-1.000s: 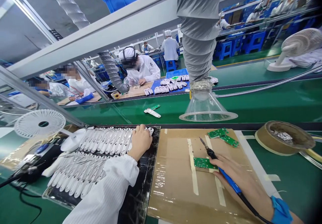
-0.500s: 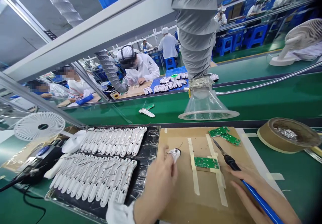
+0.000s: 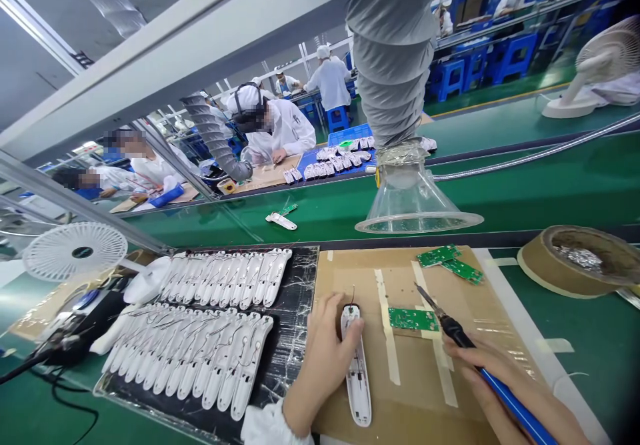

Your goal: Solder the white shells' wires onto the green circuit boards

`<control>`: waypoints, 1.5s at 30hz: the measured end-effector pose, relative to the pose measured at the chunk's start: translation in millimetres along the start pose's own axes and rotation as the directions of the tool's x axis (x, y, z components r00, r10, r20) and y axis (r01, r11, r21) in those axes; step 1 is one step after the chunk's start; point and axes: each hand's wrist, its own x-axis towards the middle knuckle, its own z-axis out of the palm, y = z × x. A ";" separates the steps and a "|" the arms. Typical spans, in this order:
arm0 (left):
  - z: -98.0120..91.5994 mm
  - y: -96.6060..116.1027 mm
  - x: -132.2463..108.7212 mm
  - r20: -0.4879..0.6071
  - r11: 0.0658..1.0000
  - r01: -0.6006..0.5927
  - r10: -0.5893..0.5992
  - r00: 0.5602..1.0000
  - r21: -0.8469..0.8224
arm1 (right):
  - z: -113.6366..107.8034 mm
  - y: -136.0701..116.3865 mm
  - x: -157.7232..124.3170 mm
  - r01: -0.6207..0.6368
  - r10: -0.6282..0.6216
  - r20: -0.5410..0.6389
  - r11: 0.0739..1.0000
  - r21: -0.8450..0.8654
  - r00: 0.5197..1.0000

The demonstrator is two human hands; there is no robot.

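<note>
My left hand [image 3: 323,358] rests on the cardboard mat [image 3: 415,391], fingers curled around the upper end of a long white plastic housing [image 3: 357,371] that lies flat on it. My right hand [image 3: 510,391] grips a blue-handled soldering iron [image 3: 470,358]; its tip points at a green circuit board [image 3: 413,319] taped to the mat just right of the housing. Two more green boards [image 3: 450,261] lie at the mat's far edge.
A black tray [image 3: 295,338] with two rows of several white housings sits to the left. A clear fume hood [image 3: 417,198] hangs over the mat's far side. A brown dish [image 3: 580,261] is at the right, a small fan [image 3: 75,251] at the left. Other workers sit beyond the green conveyor [image 3: 525,191].
My left hand took a white housing from the tray, carried it right and laid it on the cardboard beside the taped board. The soldering iron drew back slightly.
</note>
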 end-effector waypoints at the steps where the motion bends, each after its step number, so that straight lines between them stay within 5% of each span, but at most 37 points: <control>1: 2.3 1.8 9.6 0.009 1.000 -0.020 0.020 1.000 0.022 | 0.3 -7.0 4.1 -0.032 0.033 -0.009 0.999 0.026 0.999; 5: 13.7 16.1 27.8 0.022 0.996 -0.058 0.059 0.998 -0.070 | 7.1 -33.1 19.8 -0.183 0.185 0.003 0.967 0.180 0.983; 11: 22.2 48.0 -1.2 0.147 0.945 -0.109 0.160 0.976 -0.308 | 31.5 -52.5 31.0 -0.449 0.473 0.054 0.787 0.423 0.880; 18: 25.1 62.4 -15.9 0.145 0.926 -0.126 0.188 0.971 -0.356 | 35.3 -51.8 36.2 -0.448 0.463 0.097 0.753 0.482 0.881; 28: 33.9 61.1 -19.3 0.053 0.892 -0.146 0.186 0.981 -0.428 | 37.4 -67.7 51.4 -0.413 0.543 -0.008 0.648 0.641 0.840; 36: 24.1 53.4 0.3 0.203 0.894 0.053 0.043 0.978 -0.445 | 18.4 -63.7 40.9 -0.499 0.600 -0.015 0.679 0.539 0.800; 40: 15.1 46.5 25.0 0.255 0.964 0.067 0.001 0.967 -0.258 | 5.3 -45.4 29.1 -0.434 0.445 0.093 0.773 0.463 0.891; 45: 14.5 47.3 50.5 0.345 0.995 0.060 -0.029 0.938 -0.080 | 4.4 -28.3 9.1 -0.412 0.431 -0.043 0.883 0.226 0.901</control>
